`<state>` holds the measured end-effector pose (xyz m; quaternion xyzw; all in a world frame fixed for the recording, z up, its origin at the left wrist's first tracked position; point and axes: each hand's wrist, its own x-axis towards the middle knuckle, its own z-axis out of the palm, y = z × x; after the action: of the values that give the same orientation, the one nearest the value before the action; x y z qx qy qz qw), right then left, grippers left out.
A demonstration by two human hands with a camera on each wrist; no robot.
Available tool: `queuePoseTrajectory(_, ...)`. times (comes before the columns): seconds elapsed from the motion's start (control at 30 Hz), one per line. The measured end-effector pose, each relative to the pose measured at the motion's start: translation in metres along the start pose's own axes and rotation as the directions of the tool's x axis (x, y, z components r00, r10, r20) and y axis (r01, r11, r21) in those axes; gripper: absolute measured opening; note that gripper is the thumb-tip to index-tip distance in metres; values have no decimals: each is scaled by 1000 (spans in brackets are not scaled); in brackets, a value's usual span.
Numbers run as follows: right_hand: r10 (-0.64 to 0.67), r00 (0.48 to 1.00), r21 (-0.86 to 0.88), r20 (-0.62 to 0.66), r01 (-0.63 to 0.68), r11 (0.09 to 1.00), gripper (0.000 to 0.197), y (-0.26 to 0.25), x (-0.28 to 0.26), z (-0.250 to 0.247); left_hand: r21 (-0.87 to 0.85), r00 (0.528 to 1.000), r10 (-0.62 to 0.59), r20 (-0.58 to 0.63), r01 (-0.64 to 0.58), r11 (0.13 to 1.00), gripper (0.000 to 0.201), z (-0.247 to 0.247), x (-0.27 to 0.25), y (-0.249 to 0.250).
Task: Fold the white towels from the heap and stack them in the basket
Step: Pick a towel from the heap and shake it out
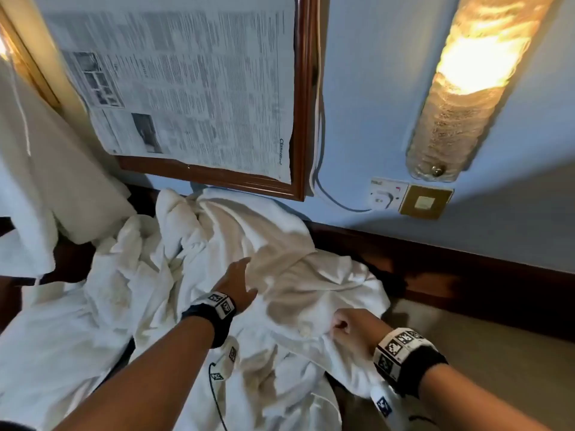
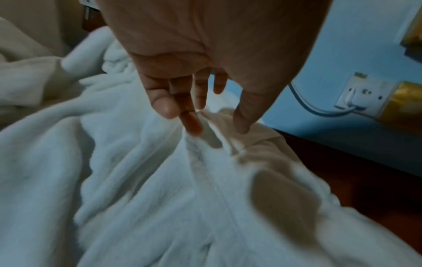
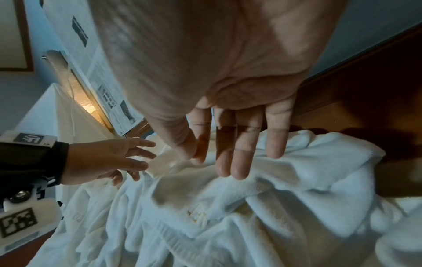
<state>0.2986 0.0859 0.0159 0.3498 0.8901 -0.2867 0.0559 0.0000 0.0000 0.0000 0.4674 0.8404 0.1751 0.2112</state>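
Observation:
A heap of crumpled white towels (image 1: 174,275) lies in front of me, filling the left wrist view (image 2: 114,180) and the right wrist view (image 3: 228,234). My left hand (image 1: 241,281) hovers over the top towel (image 1: 295,275) with fingers spread and straight (image 2: 217,126), holding nothing; it also shows from the side (image 3: 128,159). My right hand (image 1: 342,326) is at the towel's near right part. Its fingers (image 3: 237,162) point down onto a raised fold, and thumb and index finger pinch the cloth. Wrinkles run towards that hand. No basket is in view.
A wood-framed panel covered with newspaper (image 1: 186,88) hangs on the blue wall behind the heap. To its right are a lit wall lamp (image 1: 473,73) and a socket with a plug (image 1: 385,194). A dark wooden ledge (image 1: 466,284) runs below. White cloth (image 1: 46,181) hangs at left.

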Motion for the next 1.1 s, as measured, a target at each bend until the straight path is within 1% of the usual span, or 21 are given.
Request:
queuePoseTrajectory(0.07, 43, 999, 22, 4, -43, 999, 9, 3, 7, -2, 30, 998, -30, 54, 28, 999, 83, 5, 11, -1)
queuePoseTrajectory(0.1, 59, 998, 14, 10, -60, 998, 9, 6, 11, -4, 36, 995, -36, 92, 33, 999, 72, 7, 18, -1)
queuePoseTrajectory(0.13, 63, 998, 5, 11, -63, 998, 10, 6, 14, -5, 45, 992, -36, 122, 31, 999, 51, 5, 20, 3)
queuePoseTrajectory(0.17, 79, 997, -9, -1, -79, 997, 9, 8, 18, -8, 41, 991, -9, 133, 4, 999, 27, 2, 23, 9)
queuePoseTrajectory(0.2, 99, 995, -2, -29, -99, 995, 7, 8, 22, -10, 4, 990, 31, 135, -32, 999, 16, -2, 22, 18)
queuePoseTrajectory(0.23, 120, 990, 22, -68, -119, 993, 22, 9, 26, -10, -61, 986, 101, 130, -93, 994, 23, -3, 23, 25)
queuePoseTrajectory(0.3, 126, 979, 149, -159, -103, 984, 68, 7, 34, -9, -188, 957, 248, 152, -218, 958, 36, -7, 13, 46)
queuePoseTrajectory(0.37, 77, 967, 217, -243, -23, 976, 102, -1, 41, -10, -233, 873, 423, 241, -371, 899, 35, -9, -5, 68)
queuePoseTrajectory(0.4, 29, 959, 165, -283, 19, 986, 108, -6, 45, -12, -228, 831, 479, 282, -427, 875, 34, -10, -13, 75)
queuePoseTrajectory(0.43, -11, 953, 97, -303, 42, 994, 104, -9, 50, -14, -226, 805, 514, 297, -463, 857, 34, -9, -18, 78)
queuePoseTrajectory(0.5, -57, 960, 3, -275, 60, 998, 66, -19, 55, -20, -260, 792, 549, 268, -489, 833, 40, -4, -23, 75)
queuePoseTrajectory(0.53, -75, 962, -12, -264, 75, 997, 45, -21, 56, -22, -284, 799, 545, 254, -477, 832, 41, -4, -23, 73)
queuePoseTrajectory(0.57, -90, 957, -6, -275, 92, 996, 33, -20, 55, -23, -306, 811, 532, 244, -457, 836, 39, -4, -24, 71)
queuePoseTrajectory(0.63, -104, 934, 46, -343, 127, 991, 23, -15, 50, -24, -326, 840, 503, 202, -427, 844, 33, -7, -24, 65)
queuePoseTrajectory(0.73, -142, 846, 26, -515, 181, 983, 17, -7, 32, -33, -345, 892, 423, 157, -352, 870, 20, -8, -29, 61)
queuePoseTrajectory(0.77, -156, 819, -1, -552, 187, 982, 20, -6, 24, -38, -358, 901, 401, 165, -324, 876, 24, -5, -33, 62)
queuePoseTrajectory(0.8, -168, 799, -12, -577, 198, 980, 27, -7, 17, -43, -382, 905, 385, 179, -296, 875, 37, -1, -38, 64)
queuePoseTrajectory(0.87, -141, 804, 72, -578, 223, 972, 44, -15, -1, -57, -455, 902, 383, 200, -260, 851, 62, 14, -53, 76)
queuePoseTrajectory(0.93, -105, 815, 209, -570, 267, 941, 42, -25, -19, -69, -506, 899, 373, 231, -216, 835, 63, 37, -69, 93)
queuePoseTrajectory(1.0, -99, 792, 243, -603, 300, 923, 33, -32, -36, -81, -457, 908, 338, 249, -197, 867, 56, 61, -80, 109)
queuePoseTrajectory(1.1, -53, 735, 217, -676, 268, 939, 37, -30, -61, -102, -362, 908, 346, 235, -248, 898, 87, 83, -91, 119)
